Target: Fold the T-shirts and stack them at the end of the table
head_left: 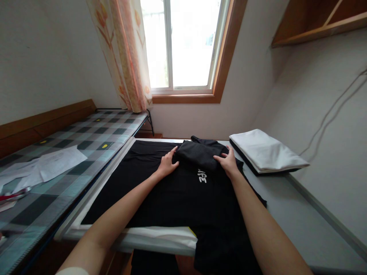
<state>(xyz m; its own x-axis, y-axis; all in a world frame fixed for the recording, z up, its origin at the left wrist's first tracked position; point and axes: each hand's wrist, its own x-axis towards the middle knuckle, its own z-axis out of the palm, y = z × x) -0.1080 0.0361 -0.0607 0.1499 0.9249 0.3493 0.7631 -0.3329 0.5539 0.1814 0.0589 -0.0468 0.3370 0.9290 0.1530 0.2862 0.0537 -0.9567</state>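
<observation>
A black T-shirt (172, 198) with white lettering lies spread over the table, and part of it hangs past the front edge. On its far part rests a folded black cloth bundle (197, 153); I cannot tell whether it belongs to the shirt. My left hand (168, 164) is at the bundle's left edge, fingers and thumb apart. At the right edge, my right hand (228, 162) touches the bundle with thumb and fingers spread. Under the shirt, a white cloth or sheet (160, 235) shows along the front edge.
Folded white cloth (266, 151) lies on something black at the table's right. A checked bed (111, 133) with papers (54, 164) stands to the left. Ahead are a window (189, 46) and a flowered curtain (123, 53). A wooden shelf (323, 32) hangs upper right.
</observation>
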